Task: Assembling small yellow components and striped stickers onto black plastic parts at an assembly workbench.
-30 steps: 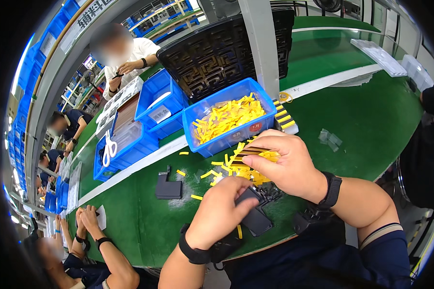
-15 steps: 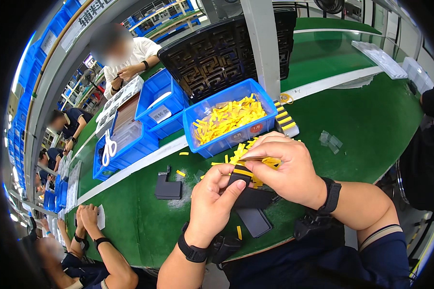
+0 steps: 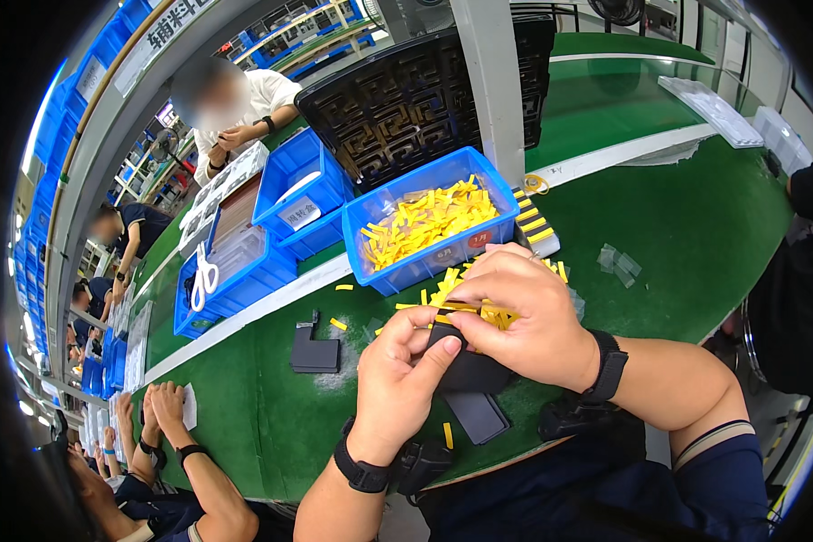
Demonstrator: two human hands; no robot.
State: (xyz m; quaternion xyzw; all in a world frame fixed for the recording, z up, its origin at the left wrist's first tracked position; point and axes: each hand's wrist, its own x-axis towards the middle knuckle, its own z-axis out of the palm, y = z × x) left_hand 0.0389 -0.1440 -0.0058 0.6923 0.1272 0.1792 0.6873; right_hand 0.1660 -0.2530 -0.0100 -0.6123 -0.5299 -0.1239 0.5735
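Observation:
My left hand (image 3: 396,372) grips a flat dark piece (image 3: 444,331), thumb on its face, with yellow strip along its upper edge. Bent over that same edge, my right hand (image 3: 537,312) has thumb and fingers pinched together; whatever lies between them is mostly hidden. Another dark piece (image 3: 471,372) shows just below my hands. Under it, a dark grey flat piece (image 3: 479,417) lies near the table's front edge. Loose yellow strips (image 3: 444,287) are heaped behind my fingers, partly covered by them.
A blue bin (image 3: 397,282) of yellow strips stands beyond my hands. Left of it are stacked blue boxes (image 3: 321,242) and white-handled scissors (image 3: 205,280). An L-shaped dark piece (image 3: 316,352) and clear scraps (image 3: 620,266) lie on the green table. Co-workers sit at the left.
My right hand has come down and slightly left against the dark piece's upper edge. Its fingers now cover more of the yellow strip, and the thin brown piece between them is hidden.

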